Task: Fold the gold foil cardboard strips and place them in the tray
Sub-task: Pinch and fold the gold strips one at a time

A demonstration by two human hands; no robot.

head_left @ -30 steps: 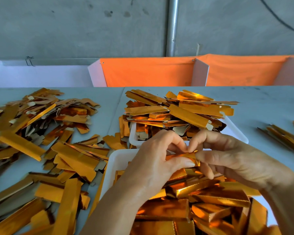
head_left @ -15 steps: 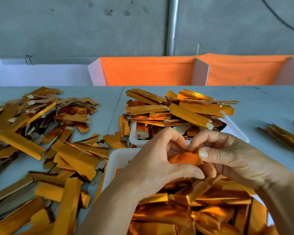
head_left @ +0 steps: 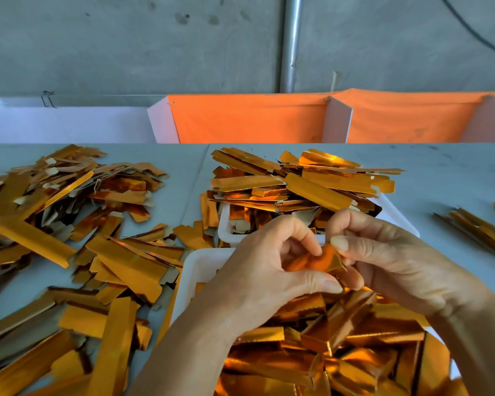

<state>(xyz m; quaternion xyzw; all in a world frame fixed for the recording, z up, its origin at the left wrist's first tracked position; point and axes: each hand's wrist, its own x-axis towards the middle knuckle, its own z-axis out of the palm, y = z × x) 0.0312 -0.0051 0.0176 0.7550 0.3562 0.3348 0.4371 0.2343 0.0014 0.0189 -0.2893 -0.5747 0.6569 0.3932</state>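
Right now your two hands meet over the near white tray (head_left: 196, 270), and both pinch one gold foil strip (head_left: 325, 260) between them. Your left hand (head_left: 265, 271) curls round the strip's left end, thumb underneath at 6 o'clock and fingers bent over the top. Your right hand (head_left: 389, 262) pinches the right end with thumb and curled fingers. The strip sits between the fingertips, lifted just above the folded pieces (head_left: 340, 338) heaped in the near tray. Two white trays show: the near one under your hands and a far tray (head_left: 397, 215) at 12 o'clock, piled with strips. Loose strips (head_left: 69, 252) lie scattered on the desk (head_left: 440, 172) at 9 o'clock, too many to count, and a small bundle (head_left: 480, 228) lies at 3 o'clock.
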